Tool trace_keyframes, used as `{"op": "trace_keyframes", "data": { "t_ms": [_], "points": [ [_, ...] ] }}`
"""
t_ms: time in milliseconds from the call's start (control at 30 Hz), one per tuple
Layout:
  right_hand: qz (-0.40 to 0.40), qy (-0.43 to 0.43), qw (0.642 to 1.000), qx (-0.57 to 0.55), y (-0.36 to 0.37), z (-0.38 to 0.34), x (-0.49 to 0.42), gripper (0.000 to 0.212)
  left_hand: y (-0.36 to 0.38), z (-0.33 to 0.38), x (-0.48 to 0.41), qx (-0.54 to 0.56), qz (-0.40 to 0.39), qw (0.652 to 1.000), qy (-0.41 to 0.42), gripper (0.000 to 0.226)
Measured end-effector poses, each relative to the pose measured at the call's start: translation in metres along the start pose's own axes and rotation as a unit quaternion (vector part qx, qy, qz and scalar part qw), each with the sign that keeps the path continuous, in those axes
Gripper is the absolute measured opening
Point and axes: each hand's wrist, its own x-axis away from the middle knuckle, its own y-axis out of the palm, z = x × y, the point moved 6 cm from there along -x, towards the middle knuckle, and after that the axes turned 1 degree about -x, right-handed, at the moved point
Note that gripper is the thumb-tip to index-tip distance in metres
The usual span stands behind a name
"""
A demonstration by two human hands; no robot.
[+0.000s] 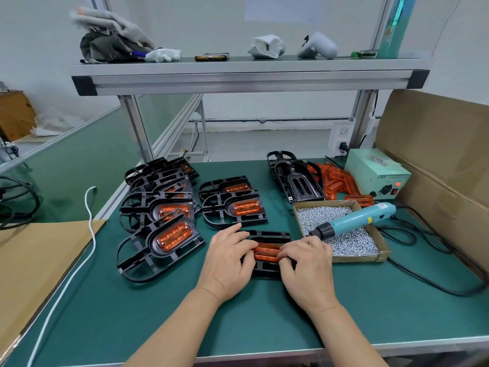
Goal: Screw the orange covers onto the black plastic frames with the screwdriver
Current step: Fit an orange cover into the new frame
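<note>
A black plastic frame (267,268) lies flat on the green mat in front of me, with an orange cover (266,254) seated in its middle. My left hand (229,260) rests on the frame's left side, fingertips on the cover's left end. My right hand (307,266) presses the cover's right end, fingers curled down. The blue electric screwdriver (357,219) lies untouched across the cardboard tray of screws (341,229), tip pointing left. Loose orange covers (336,181) are heaped at the back right beside a stack of bare black frames (296,181).
Several frames fitted with orange covers (169,207) lie piled at the left, and two more (235,205) sit just beyond my hands. A green power supply (375,173) stands at the back right with black cables trailing. Cardboard sheets flank both sides; a white cable (90,234) crosses the left.
</note>
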Motion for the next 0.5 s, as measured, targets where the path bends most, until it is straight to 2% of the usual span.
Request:
{"op": "trace_keyframes", "data": {
  "t_ms": [500],
  "points": [
    [0.011,0.017,0.998,0.061,0.0001,-0.0007,-0.0016,0.015,0.0025,-0.0005,0.0006,-0.044,-0.026,0.999,-0.011,0.029]
  ]
}}
